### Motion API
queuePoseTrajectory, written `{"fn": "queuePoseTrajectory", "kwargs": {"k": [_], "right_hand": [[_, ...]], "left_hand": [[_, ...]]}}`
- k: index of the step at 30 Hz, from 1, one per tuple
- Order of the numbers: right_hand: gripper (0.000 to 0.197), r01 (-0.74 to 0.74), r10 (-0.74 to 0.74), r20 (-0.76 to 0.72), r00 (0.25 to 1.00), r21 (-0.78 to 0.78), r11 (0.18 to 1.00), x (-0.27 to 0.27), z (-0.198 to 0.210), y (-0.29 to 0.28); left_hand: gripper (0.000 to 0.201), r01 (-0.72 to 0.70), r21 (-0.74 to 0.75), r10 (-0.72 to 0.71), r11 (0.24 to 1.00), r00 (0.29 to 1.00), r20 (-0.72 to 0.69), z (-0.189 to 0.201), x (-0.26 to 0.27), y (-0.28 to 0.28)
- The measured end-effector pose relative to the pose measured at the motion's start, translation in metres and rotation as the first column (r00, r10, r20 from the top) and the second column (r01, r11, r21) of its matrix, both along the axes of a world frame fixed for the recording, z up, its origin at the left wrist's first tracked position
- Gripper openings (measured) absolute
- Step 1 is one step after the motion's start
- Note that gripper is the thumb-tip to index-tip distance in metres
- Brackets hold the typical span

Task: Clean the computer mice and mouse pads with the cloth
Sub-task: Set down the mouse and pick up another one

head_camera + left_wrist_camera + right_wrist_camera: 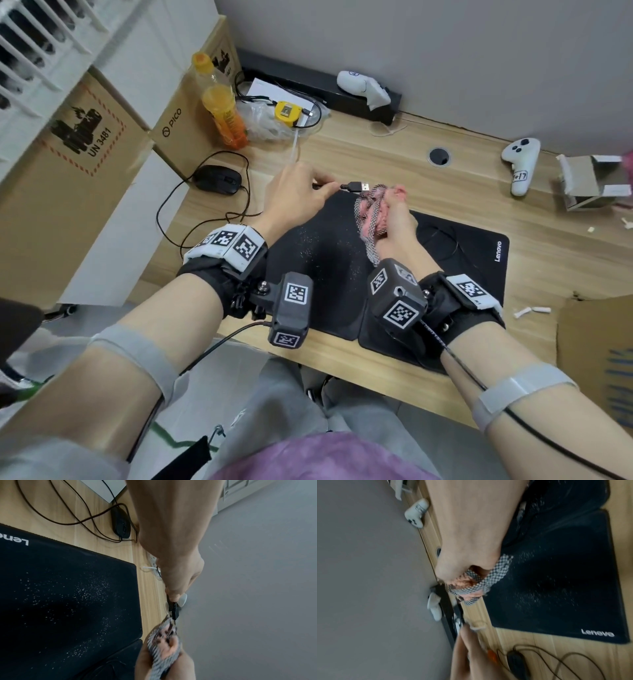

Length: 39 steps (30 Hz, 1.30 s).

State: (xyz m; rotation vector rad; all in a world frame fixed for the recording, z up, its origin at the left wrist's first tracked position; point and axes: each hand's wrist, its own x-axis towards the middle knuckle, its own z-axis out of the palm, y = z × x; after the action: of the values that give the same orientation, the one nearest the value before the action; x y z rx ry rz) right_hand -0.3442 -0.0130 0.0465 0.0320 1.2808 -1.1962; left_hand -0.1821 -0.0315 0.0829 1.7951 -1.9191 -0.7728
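My left hand (322, 186) pinches a black mouse cable just behind its USB plug (356, 186) and holds it above the far edge of the pads. The plug tip touches a pink and checkered cloth (371, 214) bunched in my right hand (394, 205). Under both hands lie two black mouse pads: the left pad (318, 246) is speckled with white dust, and the right pad (479, 260) carries a Lenovo logo. A black mouse (219, 180) sits on the desk to the left, its cable looping around it. The left wrist view shows the plug (174, 609) meeting the cloth (164, 642).
An orange drink bottle (222, 113), a yellow tape measure (287, 113) and cardboard boxes (89, 144) crowd the back left. Two white controllers (363, 87) (520, 161) and a small open carton (592, 181) sit at the back and right. A cable hole (439, 156) pierces the desk.
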Motion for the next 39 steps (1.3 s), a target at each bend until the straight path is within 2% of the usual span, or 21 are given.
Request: {"fn": "queuePoseTrajectory", "kwargs": {"k": [3, 7, 12, 15, 17, 20, 24, 27, 31, 34, 36, 39], "right_hand": [[0.016, -0.058, 0.061, 0.053, 0.997, -0.068, 0.996, -0.015, -0.002, 0.000], [0.023, -0.108, 0.155, 0.205, 0.966, -0.223, 0.969, -0.018, 0.011, -0.003], [0.037, -0.283, 0.349, 0.212, 0.913, -0.289, 0.915, -0.008, 0.017, -0.006], [0.037, -0.432, 0.484, 0.099, 0.869, -0.323, 0.842, -0.003, 0.015, -0.008], [0.034, -0.484, 0.508, -0.018, 0.861, -0.334, 0.809, 0.003, 0.011, -0.010], [0.036, -0.493, 0.470, -0.151, 0.870, -0.284, 0.822, 0.014, 0.006, -0.015], [0.029, -0.532, 0.459, -0.320, 0.829, -0.197, 0.824, 0.030, 0.003, -0.024], [0.021, -0.524, 0.447, -0.364, 0.817, -0.146, 0.839, 0.043, -0.004, -0.030], [0.029, -0.489, 0.445, -0.396, 0.803, -0.011, 0.872, 0.061, -0.017, -0.036], [0.031, -0.494, 0.481, -0.309, 0.821, 0.039, 0.868, 0.078, -0.018, -0.039], [0.030, -0.551, 0.539, -0.197, 0.819, -0.009, 0.834, 0.088, -0.016, -0.042], [0.034, -0.585, 0.582, -0.063, 0.811, -0.082, 0.807, 0.105, -0.013, -0.048]], "left_hand": [[0.019, -0.011, 0.040, 0.011, 0.999, 1.000, 0.013, 0.003, 0.005, 0.000], [0.019, 0.017, 0.125, -0.006, 0.992, 0.996, -0.089, 0.004, 0.000, 0.001], [0.026, 0.042, 0.226, -0.002, 0.973, 0.985, -0.172, -0.005, -0.003, -0.003], [0.030, 0.075, 0.260, -0.022, 0.963, 0.979, -0.203, -0.008, 0.003, -0.004], [0.029, 0.110, 0.297, -0.044, 0.948, 0.975, -0.219, -0.009, 0.007, -0.004], [0.031, 0.171, 0.294, -0.104, 0.941, 0.968, -0.231, -0.016, 0.014, -0.004], [0.032, 0.182, 0.265, -0.130, 0.947, 0.971, -0.201, -0.017, 0.025, -0.006], [0.030, 0.208, 0.267, -0.166, 0.941, 0.971, -0.169, -0.017, 0.039, -0.013], [0.037, 0.241, 0.287, -0.207, 0.927, 0.967, -0.146, -0.021, 0.057, -0.020], [0.038, 0.194, 0.298, -0.167, 0.935, 0.979, -0.114, -0.028, 0.073, -0.027], [0.044, 0.161, 0.311, -0.132, 0.937, 0.985, -0.111, -0.030, 0.081, -0.030], [0.038, 0.158, 0.328, -0.120, 0.932, 0.984, -0.131, -0.034, 0.089, -0.035]]}}
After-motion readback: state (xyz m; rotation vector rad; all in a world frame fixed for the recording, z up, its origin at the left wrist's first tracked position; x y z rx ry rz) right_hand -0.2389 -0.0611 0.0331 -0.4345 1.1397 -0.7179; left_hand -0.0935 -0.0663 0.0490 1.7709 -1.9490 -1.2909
